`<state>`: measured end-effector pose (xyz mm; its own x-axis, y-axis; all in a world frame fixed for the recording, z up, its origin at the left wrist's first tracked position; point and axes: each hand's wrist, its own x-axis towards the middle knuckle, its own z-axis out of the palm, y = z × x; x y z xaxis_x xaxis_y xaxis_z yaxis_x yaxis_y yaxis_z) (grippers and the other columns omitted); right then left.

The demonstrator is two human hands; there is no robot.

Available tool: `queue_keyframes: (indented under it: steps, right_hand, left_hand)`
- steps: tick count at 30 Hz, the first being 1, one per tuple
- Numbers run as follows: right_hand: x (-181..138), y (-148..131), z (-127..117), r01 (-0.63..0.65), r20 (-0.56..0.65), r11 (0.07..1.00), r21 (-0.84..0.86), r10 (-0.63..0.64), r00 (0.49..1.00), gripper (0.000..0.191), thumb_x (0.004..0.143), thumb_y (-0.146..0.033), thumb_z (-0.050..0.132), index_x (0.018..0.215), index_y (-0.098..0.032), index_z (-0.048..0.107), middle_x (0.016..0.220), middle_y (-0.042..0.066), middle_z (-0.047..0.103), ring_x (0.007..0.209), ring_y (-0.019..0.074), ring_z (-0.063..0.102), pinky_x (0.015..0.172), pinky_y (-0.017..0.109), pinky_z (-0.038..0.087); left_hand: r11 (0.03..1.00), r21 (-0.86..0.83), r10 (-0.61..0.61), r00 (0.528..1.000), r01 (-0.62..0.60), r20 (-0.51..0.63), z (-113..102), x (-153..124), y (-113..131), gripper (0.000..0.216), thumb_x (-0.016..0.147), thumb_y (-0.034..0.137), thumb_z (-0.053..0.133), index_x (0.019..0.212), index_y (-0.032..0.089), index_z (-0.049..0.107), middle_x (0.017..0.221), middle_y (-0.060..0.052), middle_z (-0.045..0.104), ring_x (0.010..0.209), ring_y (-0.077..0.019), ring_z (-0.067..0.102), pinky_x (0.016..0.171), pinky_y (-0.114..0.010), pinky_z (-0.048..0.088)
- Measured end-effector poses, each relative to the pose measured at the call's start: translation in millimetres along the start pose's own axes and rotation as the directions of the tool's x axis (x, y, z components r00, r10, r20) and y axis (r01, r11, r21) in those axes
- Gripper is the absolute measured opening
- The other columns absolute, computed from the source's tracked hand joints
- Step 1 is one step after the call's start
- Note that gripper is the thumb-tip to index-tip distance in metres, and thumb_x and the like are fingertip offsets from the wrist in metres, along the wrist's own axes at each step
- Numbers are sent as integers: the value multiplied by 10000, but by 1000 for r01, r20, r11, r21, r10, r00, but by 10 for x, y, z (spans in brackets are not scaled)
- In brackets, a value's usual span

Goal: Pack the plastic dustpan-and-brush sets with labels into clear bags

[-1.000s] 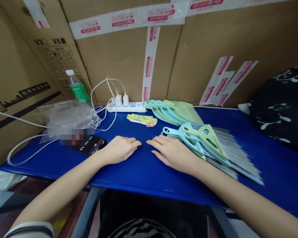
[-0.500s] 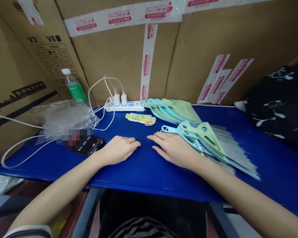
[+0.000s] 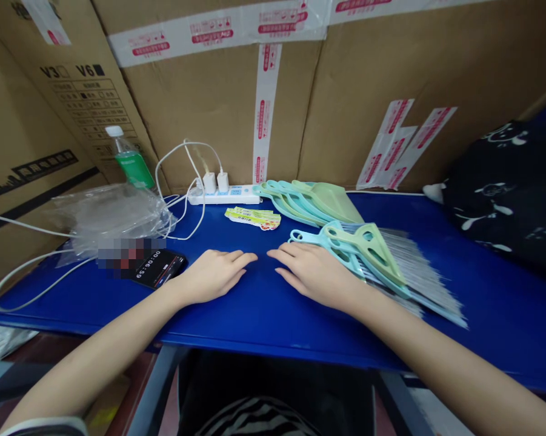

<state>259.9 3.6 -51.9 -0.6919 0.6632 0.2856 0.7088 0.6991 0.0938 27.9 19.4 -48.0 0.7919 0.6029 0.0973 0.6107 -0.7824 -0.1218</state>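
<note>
My left hand rests on the blue tabletop, fingers stretched out and holding nothing, just right of a phone that displays a timer. Facing it, my right hand lies with its fingers apart and nothing in them. Beside and partly behind that hand are several small hand brushes with pale green and light blue handles and grey bristles. Farther back, several dustpans in the same two colours lie nested together. A small pile of yellow-green labels sits beyond the gap between my hands.
Clear plastic bags and a green-labelled bottle stand at the left rear. White cables run from a power strip along the back. Cardboard walls the rear edge, and a black patterned bag sits at right.
The view has shifted slightly, so the scene sits a little farther left. The fingers of my left hand have straightened a bit. My right hand has stayed nearly still.
</note>
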Motion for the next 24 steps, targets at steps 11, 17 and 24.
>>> queue_keyframes:
  steps: [11, 17, 24]
  right_hand:
    - [-6, -1, -142, -9, 115, 998, -59, 16, 993, 180, 881, -117, 574, 1024, -125, 683, 930, 113, 713, 858, 251, 674, 738, 354, 511]
    - [-12, 10, -215, -93, 236, 991, -97, 113, 965, 246, 897, -92, 535, 1102, -147, 660, 967, 108, 717, 764, 225, 693, 597, 305, 454]
    - [5, 62, -208, -167, 251, 979, -115, 191, 949, 241, 930, -153, 506, 1132, -135, 636, 971, 131, 710, 797, 230, 692, 569, 290, 399]
  left_hand:
    - [998, 65, 22, 1000, -22, -8, 20, 56, 18, 159, 990, 219, 379, 987, 193, 536, 864, -9, 654, 644, -143, 638, 588, -255, 449]
    - [982, 164, 95, 995, -96, 13, -28, 126, 49, 203, 984, 207, 384, 1089, 191, 557, 843, -14, 637, 642, -153, 641, 572, -261, 442]
    - [976, 214, 7, 986, -43, 164, -220, 349, 87, 212, 968, 197, 407, 1006, 177, 615, 803, -29, 669, 651, -169, 657, 529, -262, 417]
